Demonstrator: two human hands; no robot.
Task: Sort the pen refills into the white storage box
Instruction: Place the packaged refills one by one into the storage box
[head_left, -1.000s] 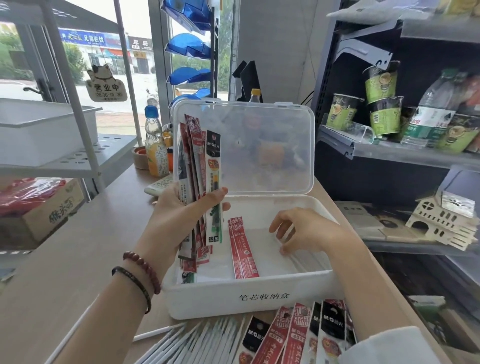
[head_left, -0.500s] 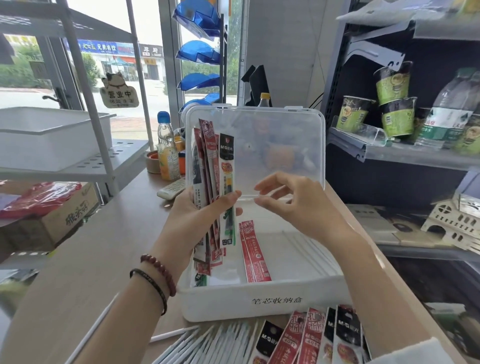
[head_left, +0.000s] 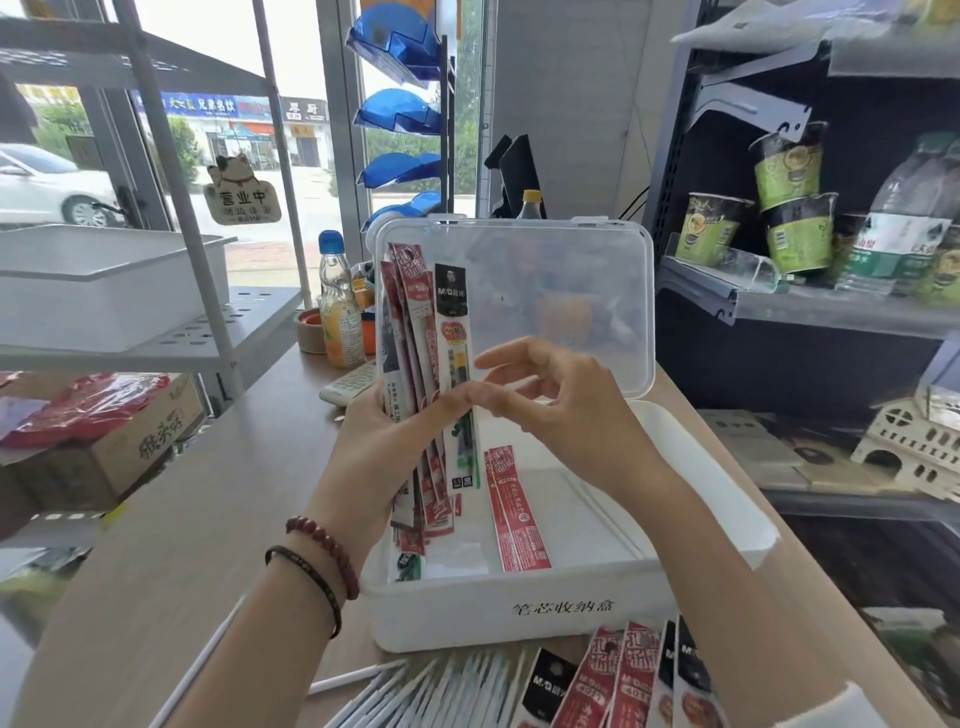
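Left hand (head_left: 384, 447) grips an upright fan of refill packets (head_left: 423, 374) over the white storage box (head_left: 519, 613) on the bench (head_left: 171, 519). Right hand (head_left: 561, 410), fingers curled, apparently pinches the front packet's edge. One red packet (head_left: 514, 512) lies inside.

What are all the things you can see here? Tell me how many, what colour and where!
storage box: one, white, on the counter, clear lid standing open
refill packet in the box: one, red, lying on the box floor
fan of refill packets: several, red and black, held upright over the box
packets near the front edge: several, red and black, on the counter before the box
loose refills: many, white, on the counter beside those packets
soda bottle: one, clear with blue cap, behind the box to the left
noodle cups: at least three, green, on the right shelf
left hand: grip shut on the fan of packets, two bracelets at the wrist
right hand: fingertips pinching the black front packet
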